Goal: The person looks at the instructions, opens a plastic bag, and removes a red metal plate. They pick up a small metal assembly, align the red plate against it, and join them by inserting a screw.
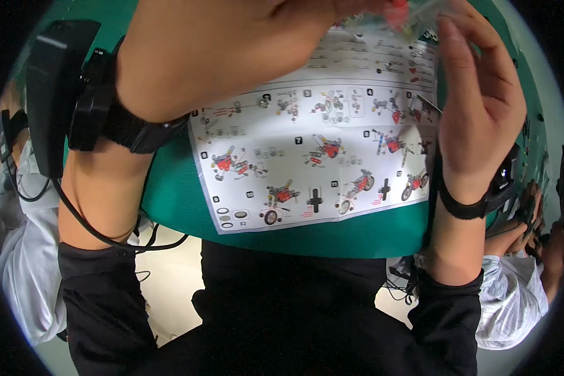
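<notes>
A clear plastic bag (420,17) is up at the far edge of the view, right of centre, between the two hands and over the far part of a printed instruction sheet (282,141). Its visible stretch runs left to right, the long axis roughly level across the scene, though blur and the cut-off edge hide which end is its mouth. A red piece (396,12) shows at the bag. The left hand (250,53) reaches across from the left, its fingertips by the bag's left side; blur and the frame edge leave me unable to tell whether that grip is clamped. The right hand (482,94) stands at the bag's right end, thumb and curled fingers beside the plastic; whether they pinch it, I cannot tell. A thin metal rod (428,103) shows just left of the right hand, slanting nearer toward the right. The sheet lies on the green worktop (175,194), its diagrams facing up.
</notes>
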Demonstrator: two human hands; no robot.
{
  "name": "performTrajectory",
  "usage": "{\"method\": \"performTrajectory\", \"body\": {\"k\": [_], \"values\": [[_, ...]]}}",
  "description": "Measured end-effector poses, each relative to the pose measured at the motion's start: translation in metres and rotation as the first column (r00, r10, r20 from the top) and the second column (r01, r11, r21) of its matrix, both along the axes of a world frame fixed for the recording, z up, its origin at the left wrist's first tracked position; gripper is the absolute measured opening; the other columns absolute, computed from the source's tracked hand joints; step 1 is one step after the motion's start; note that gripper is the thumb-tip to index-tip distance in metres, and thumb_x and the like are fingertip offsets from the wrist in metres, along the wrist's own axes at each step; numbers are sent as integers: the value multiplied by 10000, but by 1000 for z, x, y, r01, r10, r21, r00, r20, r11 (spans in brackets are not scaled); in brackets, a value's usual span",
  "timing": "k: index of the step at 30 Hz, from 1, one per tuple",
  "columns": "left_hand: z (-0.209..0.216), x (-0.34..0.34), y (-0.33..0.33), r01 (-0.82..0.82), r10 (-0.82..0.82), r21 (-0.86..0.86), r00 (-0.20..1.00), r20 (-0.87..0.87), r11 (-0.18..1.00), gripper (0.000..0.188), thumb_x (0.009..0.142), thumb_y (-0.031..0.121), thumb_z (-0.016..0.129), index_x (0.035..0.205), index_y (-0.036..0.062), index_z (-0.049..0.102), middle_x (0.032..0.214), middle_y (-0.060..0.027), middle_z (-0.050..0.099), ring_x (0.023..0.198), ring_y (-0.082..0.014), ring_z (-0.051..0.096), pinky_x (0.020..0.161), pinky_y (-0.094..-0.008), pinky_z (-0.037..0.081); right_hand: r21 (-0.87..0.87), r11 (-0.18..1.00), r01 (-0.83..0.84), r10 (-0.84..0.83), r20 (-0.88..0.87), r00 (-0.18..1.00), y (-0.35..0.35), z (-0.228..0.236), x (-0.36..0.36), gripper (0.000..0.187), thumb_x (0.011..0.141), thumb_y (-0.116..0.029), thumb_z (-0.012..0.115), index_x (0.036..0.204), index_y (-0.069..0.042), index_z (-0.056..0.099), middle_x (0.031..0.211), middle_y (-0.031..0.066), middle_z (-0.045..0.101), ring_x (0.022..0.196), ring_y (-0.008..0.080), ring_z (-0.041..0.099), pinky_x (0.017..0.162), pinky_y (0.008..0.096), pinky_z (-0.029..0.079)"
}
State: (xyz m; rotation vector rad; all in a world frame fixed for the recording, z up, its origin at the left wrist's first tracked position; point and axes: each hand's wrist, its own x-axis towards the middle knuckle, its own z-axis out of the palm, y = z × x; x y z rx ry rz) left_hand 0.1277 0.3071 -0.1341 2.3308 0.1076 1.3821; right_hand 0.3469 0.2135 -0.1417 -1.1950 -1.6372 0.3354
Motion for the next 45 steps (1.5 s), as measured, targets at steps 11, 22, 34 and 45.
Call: {"method": "performTrajectory", "body": {"k": [11,22,34,45], "values": [[1,-13,4,16,-26,-368,999,-21,930,82,825,-33,706,878,6,657,732,-93,643,555,-174,578,515,-272,431,-122,986,114,-116,-9,993,5,-9,31,253,971,-58,623,1201,47,640,1115,125,692,1040,182,666,962,270,482],[18,-16,1,-125,32,-379,970,-241,917,77,830,-34,701,874,0,648,723,-97,639,545,-168,566,505,-273,420,150,967,206,-171,-221,960,10,0,22,243,963,-21,615,1177,91,592,1046,176,699,914,201,696,831,273,543],[39,-10,-14,-225,158,-169,928,-337,960,64,842,-32,681,857,-13,621,681,-111,619,507,-155,518,479,-274,384,-113,956,270,-290,-500,816,14,3,51,255,940,-75,663,1162,2,564,926,86,695,725,103,634,584,231,490],[45,-22,-9,-479,338,-115,750,-568,870,16,851,-15,671,858,-17,657,690,-146,645,525,-203,542,512,-294,419,4,930,368,-352,-286,891,9,4,37,420,885,8,690,1262,23,505,1009,89,660,902,117,599,806,219,464]]}}
